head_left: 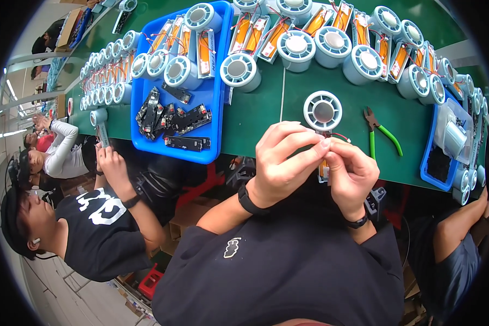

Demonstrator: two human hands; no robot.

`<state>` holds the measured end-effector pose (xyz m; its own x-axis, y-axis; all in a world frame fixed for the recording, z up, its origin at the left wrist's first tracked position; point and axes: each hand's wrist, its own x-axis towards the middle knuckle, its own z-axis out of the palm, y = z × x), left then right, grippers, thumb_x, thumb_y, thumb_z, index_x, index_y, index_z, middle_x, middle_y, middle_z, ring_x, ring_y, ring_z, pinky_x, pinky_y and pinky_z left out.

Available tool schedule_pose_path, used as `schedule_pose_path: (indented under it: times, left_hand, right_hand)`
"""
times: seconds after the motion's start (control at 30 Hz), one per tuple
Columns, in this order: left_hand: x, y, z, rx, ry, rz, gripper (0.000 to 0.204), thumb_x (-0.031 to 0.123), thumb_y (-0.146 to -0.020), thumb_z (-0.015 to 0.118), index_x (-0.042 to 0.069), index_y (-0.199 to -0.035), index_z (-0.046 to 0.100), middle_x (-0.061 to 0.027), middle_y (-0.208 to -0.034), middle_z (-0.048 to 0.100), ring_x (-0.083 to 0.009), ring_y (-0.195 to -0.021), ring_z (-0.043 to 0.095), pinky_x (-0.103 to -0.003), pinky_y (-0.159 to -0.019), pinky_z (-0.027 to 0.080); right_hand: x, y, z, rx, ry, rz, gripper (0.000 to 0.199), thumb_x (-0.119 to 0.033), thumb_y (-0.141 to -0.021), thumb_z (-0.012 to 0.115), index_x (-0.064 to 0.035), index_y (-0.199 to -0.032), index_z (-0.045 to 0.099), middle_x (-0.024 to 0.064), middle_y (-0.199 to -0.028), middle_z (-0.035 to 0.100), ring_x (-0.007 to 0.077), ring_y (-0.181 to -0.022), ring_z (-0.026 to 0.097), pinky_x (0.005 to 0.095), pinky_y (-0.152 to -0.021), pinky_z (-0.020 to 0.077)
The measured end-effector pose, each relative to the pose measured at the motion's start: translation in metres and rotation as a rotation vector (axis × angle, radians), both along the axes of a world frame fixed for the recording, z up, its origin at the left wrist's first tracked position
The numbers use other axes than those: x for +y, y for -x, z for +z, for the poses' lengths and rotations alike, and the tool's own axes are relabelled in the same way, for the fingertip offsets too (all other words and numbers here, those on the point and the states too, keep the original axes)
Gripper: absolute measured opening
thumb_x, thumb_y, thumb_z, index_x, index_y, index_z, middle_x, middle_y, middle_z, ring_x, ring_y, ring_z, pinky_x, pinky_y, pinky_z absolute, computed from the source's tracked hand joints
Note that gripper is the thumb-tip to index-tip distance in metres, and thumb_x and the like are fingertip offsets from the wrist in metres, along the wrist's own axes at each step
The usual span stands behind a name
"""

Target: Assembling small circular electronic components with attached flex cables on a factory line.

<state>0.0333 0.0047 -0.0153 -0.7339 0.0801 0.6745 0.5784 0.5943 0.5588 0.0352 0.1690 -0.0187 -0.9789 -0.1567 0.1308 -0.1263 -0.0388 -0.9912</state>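
Observation:
A light-blue handheld fan (pixel 323 110) with a round grille lies in front of me at the table's near edge, its handle mostly covered by my hands. Over that handle my left hand (pixel 285 160) is closed, thumb and fingertips pinched together. Tip to tip with it, my right hand (pixel 354 173) is pinched closed too. What sits between the fingertips is too small and covered to make out. A short red wire (pixel 341 136) sticks out beside the right fingers. Below the hands, part of the opened handle with an orange battery (pixel 324 170) shows.
Green-handled cutters (pixel 383 132) lie to the right. At left, a blue tray (pixel 214 127) holds black handle covers (pixel 187 142) and open fans. More fans (pixel 296 49) line the table's far side. A blue bin (pixel 428 163) stands at right. Co-workers (pixel 106 217) sit on both sides.

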Motion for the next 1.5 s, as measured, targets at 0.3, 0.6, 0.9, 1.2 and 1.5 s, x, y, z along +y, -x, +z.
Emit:
schedule_pose_path:
  times: [0.3, 0.6, 0.9, 1.2, 1.5]
  left_hand:
    - [-0.018, -0.008, 0.019, -0.073, 0.136, 0.043, 0.043, 0.002, -0.064, 0.091, 0.006, -0.105, 0.078, -0.0074, -0.099, 0.073, -0.0260, -0.087, 0.068, -0.037, -0.077, 0.059]
    - [-0.027, -0.013, 0.011, -0.415, -0.011, -0.114, 0.044, -0.008, -0.074, 0.083, 0.002, -0.115, 0.075, -0.0120, -0.111, 0.073, -0.0229, -0.090, 0.074, -0.028, -0.071, 0.062]
    - [-0.021, -0.014, 0.016, -0.505, -0.276, -0.217, 0.041, -0.007, -0.081, 0.080, -0.001, -0.121, 0.073, -0.0163, -0.124, 0.068, -0.0225, -0.092, 0.075, -0.030, -0.079, 0.063]
    - [-0.024, -0.007, 0.010, -0.483, -0.249, -0.217, 0.037, -0.006, -0.083, 0.079, -0.003, -0.120, 0.073, -0.0179, -0.123, 0.069, -0.0241, -0.099, 0.076, -0.031, -0.083, 0.063]
    - [-0.020, -0.008, 0.005, -0.501, -0.332, -0.227, 0.035, -0.010, -0.082, 0.078, -0.004, -0.116, 0.074, -0.0184, -0.120, 0.071, -0.0241, -0.096, 0.076, -0.031, -0.083, 0.065]
  right_hand:
    - [0.011, -0.005, 0.010, 0.144, -0.035, -0.103, 0.018, 0.007, -0.090, 0.073, 0.0049, -0.107, 0.069, 0.0102, -0.104, 0.069, 0.0071, -0.071, 0.061, 0.0192, -0.059, 0.0445]
    - [0.019, 0.028, -0.007, 0.280, -0.324, -0.088, 0.020, 0.012, -0.082, 0.073, 0.0020, -0.099, 0.071, 0.0103, -0.104, 0.069, 0.0180, -0.071, 0.069, 0.0288, -0.060, 0.0555]
    - [0.011, 0.038, 0.006, 0.454, -0.297, 0.170, 0.019, 0.014, -0.083, 0.071, 0.0024, -0.098, 0.074, 0.0148, -0.097, 0.074, 0.0243, -0.081, 0.074, 0.0307, -0.067, 0.0587]
    - [0.009, 0.037, 0.010, 0.239, -0.222, 0.223, 0.024, 0.017, -0.082, 0.066, 0.0022, -0.098, 0.076, 0.0121, -0.094, 0.074, 0.0198, -0.078, 0.071, 0.0278, -0.064, 0.0549]
    - [0.019, 0.034, 0.015, 0.188, -0.388, 0.231, 0.036, 0.015, -0.079, 0.072, -0.0012, -0.111, 0.073, 0.0084, -0.091, 0.077, 0.0143, -0.067, 0.066, 0.0258, -0.059, 0.0502]
